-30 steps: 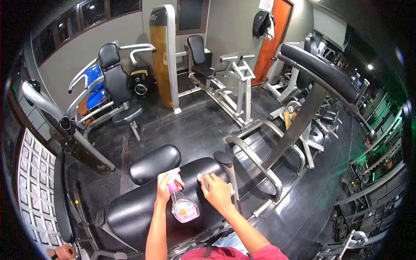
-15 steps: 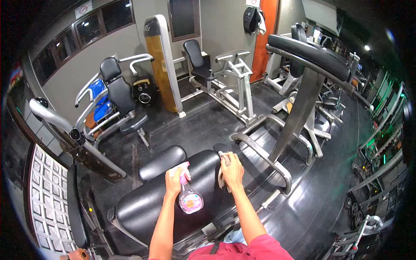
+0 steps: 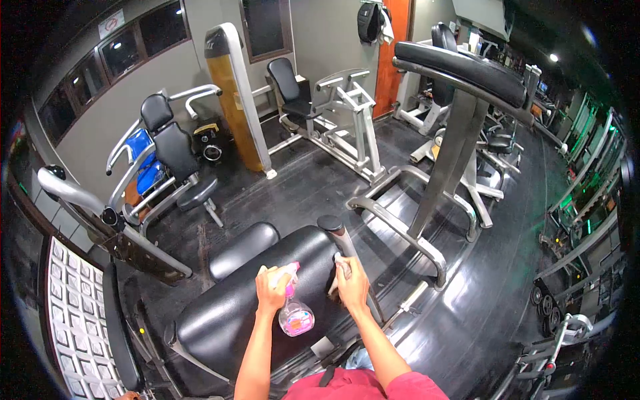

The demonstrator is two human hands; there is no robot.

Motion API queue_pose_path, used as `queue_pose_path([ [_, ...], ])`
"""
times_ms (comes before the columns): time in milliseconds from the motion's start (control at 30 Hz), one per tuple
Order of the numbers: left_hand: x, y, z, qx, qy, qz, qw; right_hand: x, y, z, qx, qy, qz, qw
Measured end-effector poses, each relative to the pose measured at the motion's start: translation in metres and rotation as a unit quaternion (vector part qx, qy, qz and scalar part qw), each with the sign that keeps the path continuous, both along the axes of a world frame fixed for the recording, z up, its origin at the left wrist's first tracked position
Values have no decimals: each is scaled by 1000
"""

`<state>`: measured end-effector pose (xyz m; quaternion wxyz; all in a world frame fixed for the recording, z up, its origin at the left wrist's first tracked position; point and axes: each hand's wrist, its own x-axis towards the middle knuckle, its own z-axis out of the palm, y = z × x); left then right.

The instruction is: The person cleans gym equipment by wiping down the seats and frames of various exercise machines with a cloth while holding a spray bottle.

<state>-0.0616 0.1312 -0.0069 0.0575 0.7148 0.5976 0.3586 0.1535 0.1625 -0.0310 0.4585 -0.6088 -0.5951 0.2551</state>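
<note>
My left hand (image 3: 269,291) is wrapped round the neck of a clear spray bottle (image 3: 296,316) with a pink and white nozzle, held above a black padded bench (image 3: 227,320). In my right hand (image 3: 353,284) is a light cloth (image 3: 340,268), pressed near the right end of the pad, beside a metal post with a round black cap (image 3: 329,223). How much of the cloth lies under my fingers is hidden.
A smaller black pad (image 3: 245,250) lies just beyond the bench. A tall machine frame with a black top pad (image 3: 460,70) stands at the right. Further off are a seated machine (image 3: 175,152) and a gold and silver column (image 3: 235,100).
My right hand has moved slightly down and back with the cloth, and the capped post beside it shows more. The bottle has shifted slightly down. The whole view has shifted a little.
</note>
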Motion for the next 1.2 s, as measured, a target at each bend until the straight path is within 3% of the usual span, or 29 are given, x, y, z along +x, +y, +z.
queue_pose_path([
  [67, 8, -2, 12, 93, -51, -4, 994, -8, 13, 10, 44, 13, -9, 999],
  [133, 2, -2, 10, 50, -80, -27, 995, -18, 11, 16, 47, -5, -15, 999],
  [267, -8, -3, 6, 3, -148, -77, 986, -29, -18, 10, 89, -142, 152, 974],
  [333, -9, -2, 5, 6, -142, -77, 987, -19, -27, 7, 105, -138, 209, 963],
  [400, -11, -2, 5, 9, -133, -74, 988, -4, -21, 8, 94, -170, 202, 960],
  [667, -7, -3, 10, 4, -162, -67, 984, 3, 11, 21, 21, -45, 39, 998],
  [733, -4, -3, 12, 14, -176, -53, 983, -12, 6, 10, 47, 74, -35, 996],
  [767, -4, -4, 12, 13, -177, -51, 983, -24, -3, 2, 5, 128, -62, 990],
  [867, -10, -2, 6, 6, -174, -73, 982, -41, -37, -13, 88, 48, 20, 995],
  [967, -14, -3, 4, 14, -169, -109, 979, -34, -65, -18, 73, -16, 125, 989],
  [1100, -10, -3, 6, 35, -190, -118, 974, 1, -41, -24, 87, -87, 103, 987],
  [1200, -9, -4, 9, 25, -185, -108, 976, 14, -5, -18, 59, 96, -11, 994],
])
